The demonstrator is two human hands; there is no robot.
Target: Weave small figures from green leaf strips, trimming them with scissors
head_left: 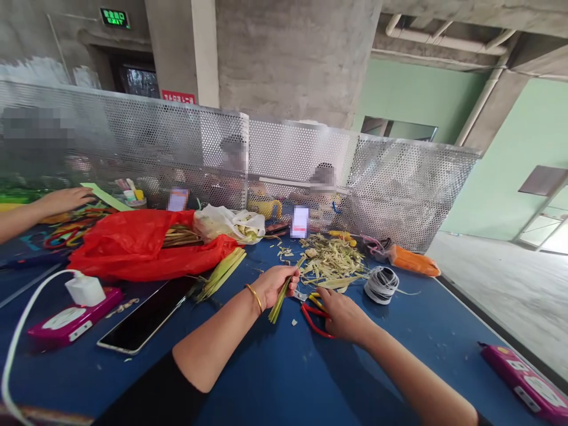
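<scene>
My left hand (278, 285), with a gold bangle at the wrist, is closed around a small bundle of green plant stalks (279, 303). Its lower ends stick out beneath my fingers. In my right hand (344, 313) is a pair of scissors (316, 324) with red and yellow handles, the fingers curled at the yellow loop. The short metal blades point left toward the bundle, close to my left fingers; whether they touch it I cannot tell. Just beyond both hands lies a heap of pale green trimmings (335, 257).
A roll of black-and-white cord (381, 285) and an orange pouch (413, 261) lie right. On the left are a red plastic bag (133, 242), a phone (148, 313) and a purple box (75, 319) with a white charger. A co-worker's hand (66, 201) reaches in. A perforated metal screen (293, 148) stands behind.
</scene>
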